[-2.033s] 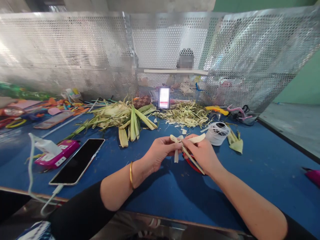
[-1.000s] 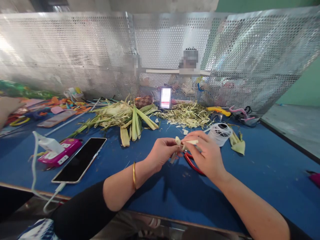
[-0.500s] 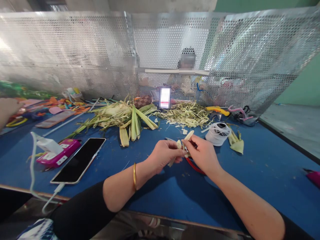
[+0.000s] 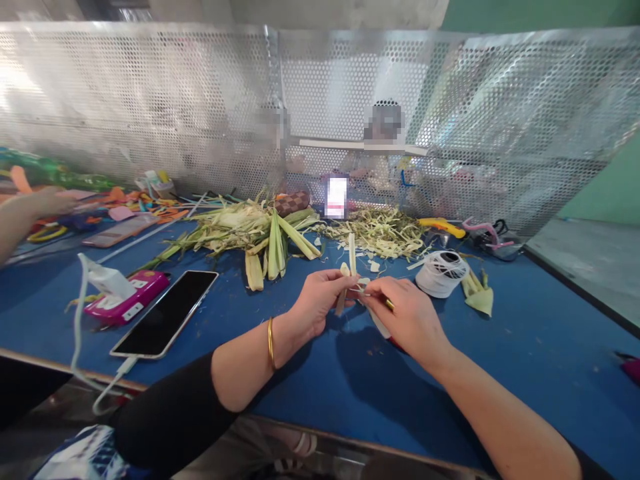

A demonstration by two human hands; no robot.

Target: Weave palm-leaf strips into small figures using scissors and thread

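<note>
My left hand (image 4: 320, 300) pinches a small bunch of pale corn husk strips (image 4: 352, 248), one of them standing upright above the fingertips. Close against it, my right hand (image 4: 410, 317) is closed with thumb and fingers on the same strips, and a longer pale strip (image 4: 380, 325) slants down below it. Exactly how the strips cross is hidden by the fingers. Part of a red object (image 4: 396, 343) shows on the table under my right hand. A spool of white thread (image 4: 441, 275) stands just beyond that hand.
Behind my hands lie a pile of corn husks (image 4: 230, 228) and a heap of shredded husk (image 4: 383, 232). A phone (image 4: 167, 313) and pink power strip (image 4: 131, 300) with cable are at left. A co-worker's hand (image 4: 37, 203) reaches in there. A perforated metal screen (image 4: 200, 100) borders the back.
My hands have shifted the strips: one now points straight up and another hangs down by my right hand. The red object is more covered. The co-worker's hand has moved right.
</note>
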